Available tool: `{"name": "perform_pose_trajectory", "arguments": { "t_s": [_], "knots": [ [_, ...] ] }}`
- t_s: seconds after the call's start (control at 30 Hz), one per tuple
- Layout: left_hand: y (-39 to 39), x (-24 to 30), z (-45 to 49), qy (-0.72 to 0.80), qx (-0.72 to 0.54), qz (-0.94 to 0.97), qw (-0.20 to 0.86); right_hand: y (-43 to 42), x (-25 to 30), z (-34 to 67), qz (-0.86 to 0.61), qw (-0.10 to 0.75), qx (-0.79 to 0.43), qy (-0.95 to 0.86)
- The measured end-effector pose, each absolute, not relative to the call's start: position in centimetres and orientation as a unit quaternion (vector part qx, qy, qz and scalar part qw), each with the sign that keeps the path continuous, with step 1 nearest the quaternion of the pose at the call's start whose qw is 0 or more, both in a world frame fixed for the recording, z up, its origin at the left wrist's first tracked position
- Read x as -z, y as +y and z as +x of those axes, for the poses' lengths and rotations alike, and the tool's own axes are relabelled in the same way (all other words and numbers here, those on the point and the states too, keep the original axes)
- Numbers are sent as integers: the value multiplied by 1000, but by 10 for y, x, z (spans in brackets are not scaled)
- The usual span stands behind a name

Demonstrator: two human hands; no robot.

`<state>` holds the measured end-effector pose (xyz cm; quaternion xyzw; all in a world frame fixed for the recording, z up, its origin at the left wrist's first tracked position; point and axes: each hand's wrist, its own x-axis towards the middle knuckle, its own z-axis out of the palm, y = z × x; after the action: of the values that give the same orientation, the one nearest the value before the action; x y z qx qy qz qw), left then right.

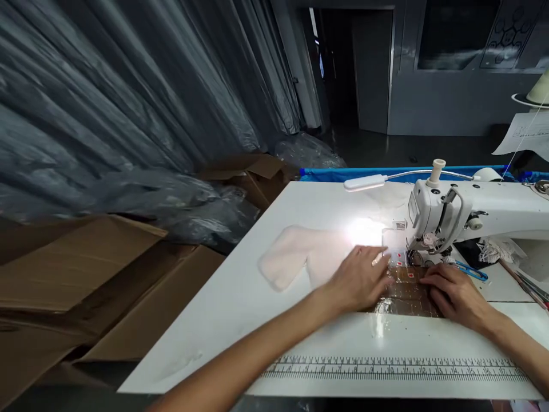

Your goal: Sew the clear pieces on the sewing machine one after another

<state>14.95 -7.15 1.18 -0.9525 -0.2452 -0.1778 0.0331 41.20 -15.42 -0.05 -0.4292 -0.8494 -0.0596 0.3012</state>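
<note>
A white sewing machine (433,214) stands at the right of the table, its needle area just beyond my two hands. My left hand (362,277) lies left of the presser foot, fingers stretched over the machine bed. Just right of the bed's middle, my right hand (457,292) has its fingers bent together near the foot; whatever they pinch is hidden. Between the hands is a shiny brown surface (412,290) that looks taped, with small red marks. A pale pink flat piece, apparently cloth (295,252), lies left of my left hand. Blue thread snips (472,270) rest beside my right hand.
A printed ruler strip (386,369) runs along the table's front edge. A lamp (364,183) shines on the bed. Thread scraps (495,250) and long tools (525,281) lie under the machine arm. Open cardboard boxes (77,263) stand at the left.
</note>
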Motion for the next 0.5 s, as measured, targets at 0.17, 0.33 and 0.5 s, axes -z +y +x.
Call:
{"name": "perform_pose_trajectory", "arguments": {
  "t_s": [0.17, 0.33, 0.5],
  "knots": [
    [32, -44, 172, -362, 122, -924, -7, -150, 17, 414, -497, 289, -57, -816],
    [104, -43, 221, -356, 126, -925, -38, -150, 21, 417, -505, 314, -102, -797],
    [150, -21, 251, -375, 159, -908, -98, -147, 20, 415, -511, 317, -143, -786]
  ]
}}
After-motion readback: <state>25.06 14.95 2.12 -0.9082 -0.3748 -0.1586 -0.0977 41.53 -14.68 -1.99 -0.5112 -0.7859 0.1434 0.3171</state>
